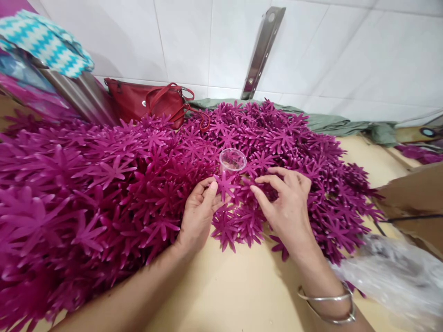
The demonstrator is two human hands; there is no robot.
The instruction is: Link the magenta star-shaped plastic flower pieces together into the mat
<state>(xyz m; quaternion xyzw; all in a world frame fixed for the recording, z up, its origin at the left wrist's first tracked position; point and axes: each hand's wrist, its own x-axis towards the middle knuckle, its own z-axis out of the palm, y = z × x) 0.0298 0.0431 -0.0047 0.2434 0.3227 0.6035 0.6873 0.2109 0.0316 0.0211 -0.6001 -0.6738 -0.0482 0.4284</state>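
My left hand (pixel 200 207) pinches a magenta artificial flower (pixel 226 185) by one petal, between thumb and fingers. Just to the right, my right hand (pixel 285 196) hovers with thumb and fingers apart, close to the petals of the loose flowers; nothing shows in its grip. A clear plastic cup (pixel 233 159) with small contents I cannot make out stands right behind the held flower. Heaped magenta flowers (pixel 277 138) surround the cup and both hands. A few more flowers (pixel 238 226) lie on the tabletop between my wrists.
A large flower pile (pixel 86 198) covers the left side. Behind it lies a red handbag (pixel 129 99) with a looped strap, against the tiled wall (pixel 187 41). A metal bracket (pixel 261 53) is on the wall. At right are a cardboard box (pixel 411 198) and a clear plastic bag (pixel 398 276).
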